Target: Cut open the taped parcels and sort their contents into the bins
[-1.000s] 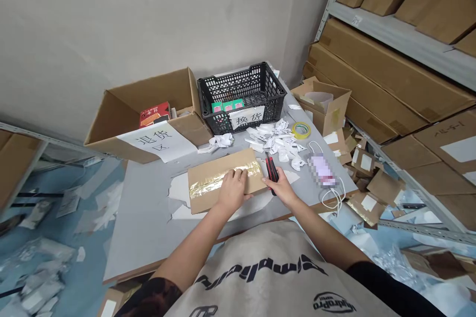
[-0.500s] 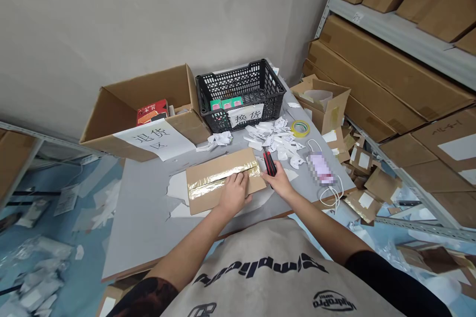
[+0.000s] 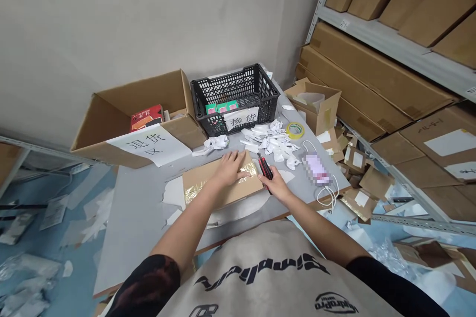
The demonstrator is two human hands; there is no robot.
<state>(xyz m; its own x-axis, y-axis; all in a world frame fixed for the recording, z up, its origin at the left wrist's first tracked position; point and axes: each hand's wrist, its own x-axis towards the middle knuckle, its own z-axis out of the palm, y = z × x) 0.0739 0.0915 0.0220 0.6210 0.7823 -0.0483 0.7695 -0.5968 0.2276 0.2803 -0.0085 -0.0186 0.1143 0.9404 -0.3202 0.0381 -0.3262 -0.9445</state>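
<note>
Meanwhile, a grey table (image 3: pixel 137 237) is standing by steel shelving (image 3: pixel 372 44); a taped carton (image 3: pixel 219 183) is lying with its long axis pointing sideways. The left hand (image 3: pixel 228 169) is pressing flat on it; the right hand (image 3: pixel 277 190) is clamping a utility knife (image 3: pixel 265 168).

Right of the black plastic crate (image 3: pixel 230 77), a packet (image 3: pixel 315 168) is showing only as a pixelated blur. Below the crate, the left hand (image 3: pixel 231 168) is covering part of the taped cardboard mailer (image 3: pixel 223 192), while the right hand (image 3: pixel 277 186) is hiding part of the utility knife (image 3: pixel 265 167).
</note>
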